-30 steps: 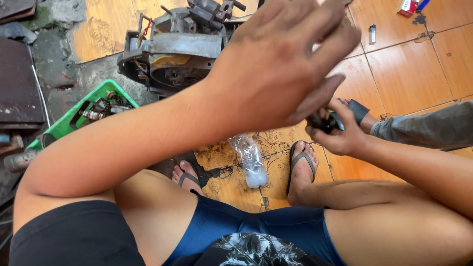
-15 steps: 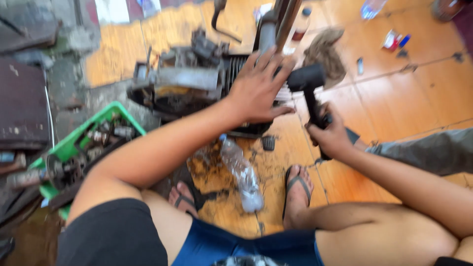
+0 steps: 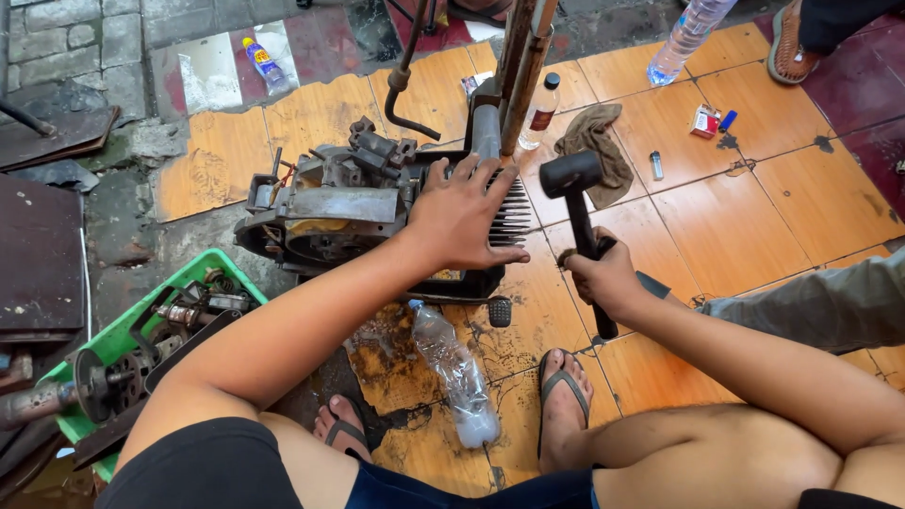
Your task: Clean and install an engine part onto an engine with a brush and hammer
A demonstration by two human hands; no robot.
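A grimy motorcycle engine (image 3: 339,212) lies on orange floor tiles in front of me. My left hand (image 3: 462,212) rests flat on its finned cylinder, fingers spread. My right hand (image 3: 603,278) grips the handle of a black rubber mallet (image 3: 570,179), head raised upright just right of the engine. My sandalled feet (image 3: 564,396) sit close below, either side of a plastic bottle (image 3: 452,368) lying on the oily tiles.
A green crate (image 3: 141,330) of greasy parts stands at the left. A small bottle (image 3: 539,111), a rag (image 3: 596,141), a lighter (image 3: 657,166) and a small packet (image 3: 703,121) lie beyond the mallet. Another person's sandalled foot (image 3: 790,52) and a water bottle (image 3: 683,38) are at top right.
My left hand has dropped from in front of the camera onto the engine's fins. My right hand has raised the mallet upright beside the engine, and the view has tilted up.
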